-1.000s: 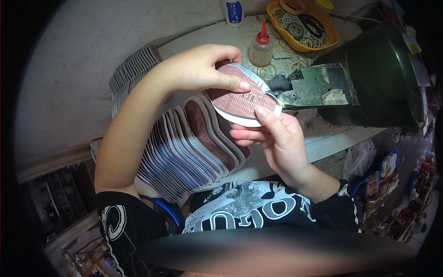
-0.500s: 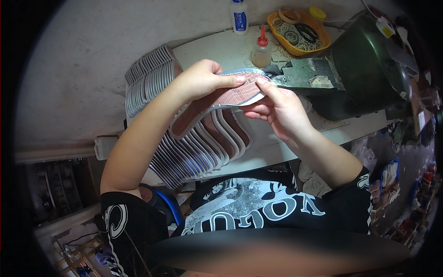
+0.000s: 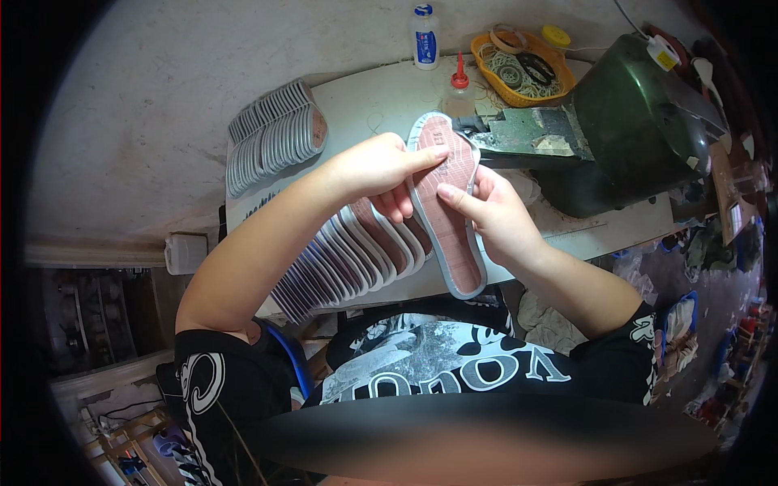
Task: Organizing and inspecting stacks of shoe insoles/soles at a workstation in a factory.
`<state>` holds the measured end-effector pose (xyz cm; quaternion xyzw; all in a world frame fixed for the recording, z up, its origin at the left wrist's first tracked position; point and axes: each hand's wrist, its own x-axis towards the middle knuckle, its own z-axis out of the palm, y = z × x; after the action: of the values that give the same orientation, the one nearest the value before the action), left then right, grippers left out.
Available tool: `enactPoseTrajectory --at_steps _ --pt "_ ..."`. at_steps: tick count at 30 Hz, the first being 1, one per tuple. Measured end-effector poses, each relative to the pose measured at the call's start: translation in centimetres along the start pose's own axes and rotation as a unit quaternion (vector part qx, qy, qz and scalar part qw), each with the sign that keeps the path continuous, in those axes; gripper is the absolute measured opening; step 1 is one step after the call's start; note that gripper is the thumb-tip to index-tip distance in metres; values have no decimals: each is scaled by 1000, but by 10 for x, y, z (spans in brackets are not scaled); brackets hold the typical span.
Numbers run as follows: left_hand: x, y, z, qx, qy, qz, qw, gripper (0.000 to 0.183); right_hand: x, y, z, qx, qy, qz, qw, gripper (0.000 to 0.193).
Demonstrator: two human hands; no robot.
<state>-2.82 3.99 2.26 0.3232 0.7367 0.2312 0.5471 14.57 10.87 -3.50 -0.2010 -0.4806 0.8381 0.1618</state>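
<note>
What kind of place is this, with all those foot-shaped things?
It looks like a small workshop, maybe for shoe parts. On the white table stand rows of sole-shaped pieces and a dark green machine, and the person holds up another sole-shaped piece.

Here you are, looking down through the left fisheye on your head, upright and wide: your shirt [image 3: 454,360] close at the bottom, left hand [image 3: 387,168] and right hand [image 3: 501,215] near mid-view, table [image 3: 365,101] beneath, wall [image 3: 203,69] beyond, edges bending rimward.
</note>
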Motion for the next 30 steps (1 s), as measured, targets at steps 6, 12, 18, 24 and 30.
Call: enactPoseTrajectory --at_steps 6,12,18,24,30 --pt "14 -16 -9 -50 -13 53 997 53 16 -7 -13 36 -63 32 997 28" --pt "16 -12 -9 -35 101 73 992 51 -37 -14 -25 -96 -62 218 969 37" --pt "44 -15 -26 -83 153 120 977 48 -8 -2 -15 -70 2 108 992 33" --pt "-3 -44 -23 -192 160 210 945 38 -31 13 42 -104 -26 -17 994 25" --pt "-33 -93 -17 -268 191 225 917 32 -29 32 47 -219 -75 -28 972 23"
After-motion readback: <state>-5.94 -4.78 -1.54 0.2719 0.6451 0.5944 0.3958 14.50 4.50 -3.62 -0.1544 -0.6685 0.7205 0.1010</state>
